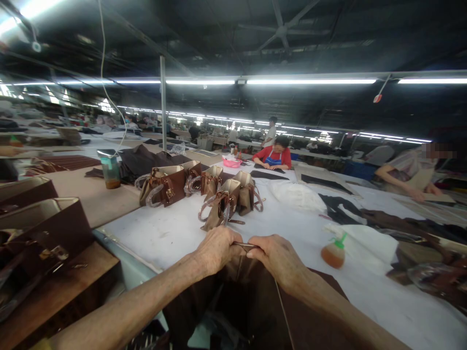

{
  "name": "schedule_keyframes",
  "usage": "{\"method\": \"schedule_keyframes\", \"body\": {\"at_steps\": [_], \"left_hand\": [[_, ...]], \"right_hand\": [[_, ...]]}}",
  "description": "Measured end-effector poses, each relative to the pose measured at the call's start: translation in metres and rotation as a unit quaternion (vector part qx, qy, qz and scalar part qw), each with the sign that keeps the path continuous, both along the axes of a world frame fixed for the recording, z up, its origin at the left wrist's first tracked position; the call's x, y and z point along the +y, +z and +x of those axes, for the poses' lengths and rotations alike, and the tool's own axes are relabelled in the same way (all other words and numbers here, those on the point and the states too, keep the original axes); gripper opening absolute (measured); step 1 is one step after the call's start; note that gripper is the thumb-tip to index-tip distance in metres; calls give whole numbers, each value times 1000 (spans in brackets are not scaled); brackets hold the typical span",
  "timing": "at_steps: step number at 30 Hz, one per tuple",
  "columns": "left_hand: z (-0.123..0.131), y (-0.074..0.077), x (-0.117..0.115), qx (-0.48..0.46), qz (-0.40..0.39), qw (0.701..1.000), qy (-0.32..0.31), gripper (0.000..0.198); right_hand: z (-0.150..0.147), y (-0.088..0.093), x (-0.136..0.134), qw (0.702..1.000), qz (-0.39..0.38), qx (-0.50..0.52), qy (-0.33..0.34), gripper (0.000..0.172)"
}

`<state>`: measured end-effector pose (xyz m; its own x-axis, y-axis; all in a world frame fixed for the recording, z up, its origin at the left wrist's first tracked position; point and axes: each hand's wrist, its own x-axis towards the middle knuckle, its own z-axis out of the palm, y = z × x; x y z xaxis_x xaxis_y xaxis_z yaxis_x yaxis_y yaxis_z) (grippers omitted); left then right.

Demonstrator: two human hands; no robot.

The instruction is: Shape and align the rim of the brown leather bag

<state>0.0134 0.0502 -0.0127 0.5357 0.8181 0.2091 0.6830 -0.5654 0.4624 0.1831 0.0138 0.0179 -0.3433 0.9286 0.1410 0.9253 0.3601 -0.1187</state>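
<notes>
A large brown handbag [251,291] stands open right before me, its dark inside facing up. My left hand [219,248] pinches the far top edge of this bag, thumb and fingers closed. Just to the right, my right hand [277,255] grips the same edge, its thumb pressed against the fingers. A short stretch of the edge shows between the two hands. Beyond them, small brown handbags [226,201] with plastic-wrapped handles stand on the white tabletop [160,238]. The bag's lower part is dark and partly hidden by my forearms.
Larger brown bags [73,233] stand at the left on a brown surface. A lidded jar [110,170] is behind them. To the right are a squeeze bottle [333,252] with a green cap, white cloth [365,248] and more bags. Co-workers sit at the far table and right side.
</notes>
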Motion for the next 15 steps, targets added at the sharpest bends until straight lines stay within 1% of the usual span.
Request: {"method": "schedule_keyframes", "body": {"at_steps": [2,6,11,15], "left_hand": [[-1,-1,0,-4,1,1000,1,17],[-2,0,0,-27,-25,999,-15,11],[-3,2,-1,-53,-37,998,-15,12],[-5,2,-3,-67,-17,997,-20,17]], "right_hand": [[0,-2,4,1000,8,12,17,23],[5,-7,7,999,25,21,36,26],[7,-6,6,999,17,17,28,27],[4,-3,5,999,22,8,32,29]]}}
